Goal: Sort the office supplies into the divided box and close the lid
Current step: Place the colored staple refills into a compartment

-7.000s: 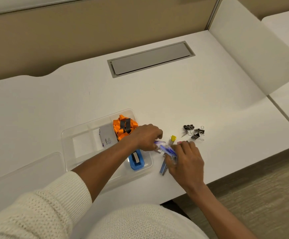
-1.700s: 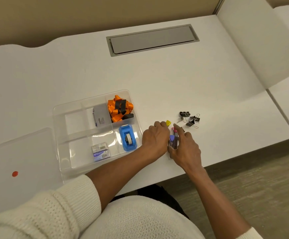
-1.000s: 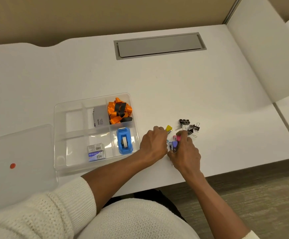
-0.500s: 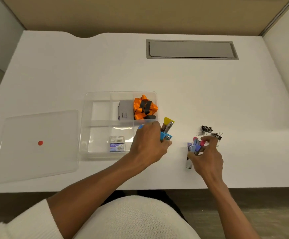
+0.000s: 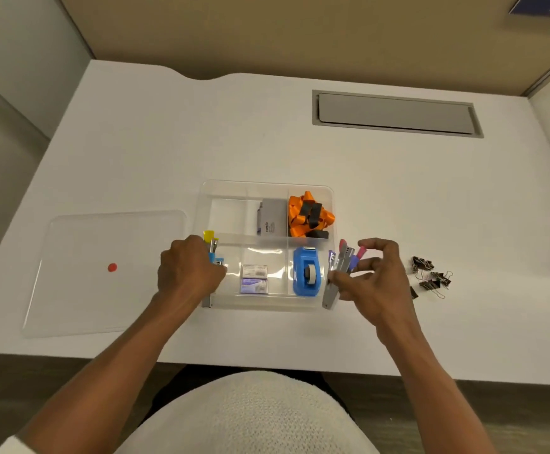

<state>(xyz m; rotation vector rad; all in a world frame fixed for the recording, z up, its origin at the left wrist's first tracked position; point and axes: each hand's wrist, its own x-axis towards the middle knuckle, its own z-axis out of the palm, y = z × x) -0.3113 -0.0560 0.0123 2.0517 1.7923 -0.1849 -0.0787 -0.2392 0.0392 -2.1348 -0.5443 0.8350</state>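
Note:
A clear divided box (image 5: 309,188) sits mid-desk. It holds an orange and black ribbon bundle (image 5: 309,215), a grey case (image 5: 272,221), a blue tape dispenser (image 5: 306,271) and two small staple boxes (image 5: 254,278). My left hand (image 5: 188,273) is shut on small staplers, one yellow-tipped (image 5: 209,239), over the box's front left compartment. My right hand (image 5: 373,278) holds a bunch of small staplers with pink and purple tips (image 5: 342,267) just right of the box. The clear lid (image 5: 103,273) with a red dot lies flat to the left.
Several black binder clips (image 5: 429,276) lie on the white desk to the right of my right hand. A grey cable hatch (image 5: 394,113) is set into the desk at the back right. Beige partition walls (image 5: 267,31) close the back.
My left hand carried its yellow-tipped staplers leftward across the box to its front left corner. My right hand brought its staplers up beside the box's right wall. The view shifted.

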